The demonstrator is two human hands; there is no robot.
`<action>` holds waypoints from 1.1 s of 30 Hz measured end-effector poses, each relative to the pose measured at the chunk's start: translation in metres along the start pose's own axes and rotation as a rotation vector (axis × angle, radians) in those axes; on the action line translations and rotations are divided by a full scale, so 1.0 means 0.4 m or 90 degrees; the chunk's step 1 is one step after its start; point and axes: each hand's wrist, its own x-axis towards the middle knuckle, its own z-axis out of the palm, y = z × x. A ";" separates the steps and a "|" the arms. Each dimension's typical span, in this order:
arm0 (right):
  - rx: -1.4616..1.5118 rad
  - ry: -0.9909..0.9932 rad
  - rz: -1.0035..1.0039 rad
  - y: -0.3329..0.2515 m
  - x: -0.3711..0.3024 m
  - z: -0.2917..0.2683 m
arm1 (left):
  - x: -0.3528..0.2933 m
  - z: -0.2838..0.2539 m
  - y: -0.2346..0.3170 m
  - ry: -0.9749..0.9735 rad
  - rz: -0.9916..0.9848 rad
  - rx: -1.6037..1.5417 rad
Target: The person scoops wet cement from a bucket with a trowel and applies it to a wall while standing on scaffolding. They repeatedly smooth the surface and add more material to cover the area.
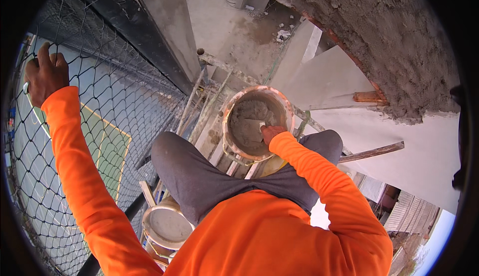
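My left hand (48,74) is closed round the wire of a chain-link fence (107,104) at the far left, arm stretched out. In front of my body, between my knees, stands a round bucket (227,145) holding grey wet mortar (255,110). My right hand (273,134) reaches over the bucket's right rim. It is closed on the handle of a trowel (251,129), whose flat blade lies in the mortar and is partly coated with it. The fingers of the right hand are partly hidden by the sleeve and wrist.
Wooden planks (218,153) and scaffold poles (212,96) lie under the bucket. A second bucket (167,226) stands beside my left hip. At the upper right is a freshly plastered wall (399,41). A wooden board (371,152) juts out at the right. A floor lies far below.
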 end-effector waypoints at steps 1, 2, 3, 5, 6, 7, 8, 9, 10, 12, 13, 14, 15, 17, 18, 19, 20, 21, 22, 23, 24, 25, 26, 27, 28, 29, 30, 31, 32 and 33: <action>-0.002 0.007 -0.004 -0.011 0.000 -0.007 | 0.000 0.004 0.001 -0.032 -0.025 0.006; 0.002 -0.014 -0.026 -0.019 -0.001 -0.017 | -0.001 0.007 0.002 -0.065 -0.050 0.013; 0.015 -0.023 -0.001 -0.020 -0.003 -0.030 | -0.002 0.008 0.000 -0.070 -0.048 0.028; 0.055 -0.060 0.004 -0.007 -0.014 -0.060 | -0.003 0.009 -0.003 -0.020 -0.018 0.011; 0.063 -0.051 0.002 0.008 -0.028 -0.075 | -0.003 0.007 -0.004 0.008 -0.009 0.001; 0.073 -0.008 -0.010 0.028 -0.052 -0.089 | -0.004 0.003 -0.004 -0.003 -0.002 0.002; 0.071 0.000 -0.005 0.051 -0.083 -0.103 | -0.004 -0.001 -0.003 -0.003 -0.002 0.001; 0.110 0.015 -0.028 0.076 -0.117 -0.118 | -0.002 -0.006 0.000 -0.001 -0.003 -0.003; 0.129 0.045 -0.037 0.099 -0.156 -0.130 | -0.001 -0.012 0.003 -0.014 0.000 -0.008; 0.125 0.085 -0.060 0.129 -0.221 -0.156 | 0.000 -0.031 0.010 -0.032 -0.007 -0.025; 0.130 0.054 -0.049 0.141 -0.240 -0.174 | -0.001 -0.038 0.019 -0.031 -0.026 -0.014; 0.140 0.043 -0.032 0.146 -0.256 -0.189 | -0.003 -0.050 0.025 0.011 -0.001 -0.040; 0.146 0.054 -0.032 0.150 -0.264 -0.206 | -0.001 -0.059 0.029 0.027 -0.006 -0.047; 0.119 0.037 0.005 0.152 -0.268 -0.244 | 0.002 -0.077 0.037 0.041 0.002 -0.061; 0.102 0.054 0.002 0.153 -0.267 -0.266 | 0.004 -0.084 0.040 0.047 0.005 -0.065; 0.098 0.053 0.009 0.153 -0.271 -0.290 | 0.006 -0.090 0.042 0.052 0.011 -0.071; 0.095 0.052 0.016 0.152 -0.275 -0.318 | 0.010 -0.095 0.043 0.053 0.010 -0.076; 0.082 0.034 0.042 0.150 -0.282 -0.352 | 0.013 -0.099 0.045 0.057 0.008 -0.081; 0.094 0.084 0.005 0.146 -0.294 -0.387 | 0.015 -0.103 0.045 0.058 0.008 -0.087; 0.096 0.112 -0.013 0.140 -0.308 -0.426 | 0.015 -0.105 0.046 0.060 0.004 -0.088; 0.094 0.107 -0.012 0.130 -0.324 -0.469 | 0.015 -0.107 0.045 0.060 0.004 -0.090; 0.106 0.159 -0.071 0.119 -0.339 -0.514 | 0.015 -0.108 0.045 0.060 0.007 -0.093; 0.113 0.180 -0.108 0.110 -0.354 -0.562 | 0.014 -0.108 0.045 0.060 0.011 -0.097; 0.111 0.182 -0.137 0.101 -0.367 -0.609 | 0.013 -0.106 0.045 0.060 0.010 -0.097; 0.150 0.212 -0.215 0.092 -0.380 -0.651 | 0.013 -0.104 0.045 0.059 0.010 -0.097; 0.180 0.224 -0.286 0.086 -0.391 -0.689 | 0.013 -0.101 0.044 0.060 0.012 -0.096; 0.201 0.247 -0.375 0.082 -0.397 -0.726 | 0.014 -0.097 0.044 0.061 0.014 -0.095; 0.260 0.194 -0.403 0.082 -0.403 -0.758 | 0.014 -0.094 0.043 0.062 0.016 -0.091; 0.310 0.150 -0.448 0.082 -0.404 -0.790 | 0.016 -0.092 0.042 0.063 0.016 -0.086; 0.358 0.104 -0.493 0.085 -0.396 -0.826 | 0.016 -0.090 0.041 0.068 0.018 -0.089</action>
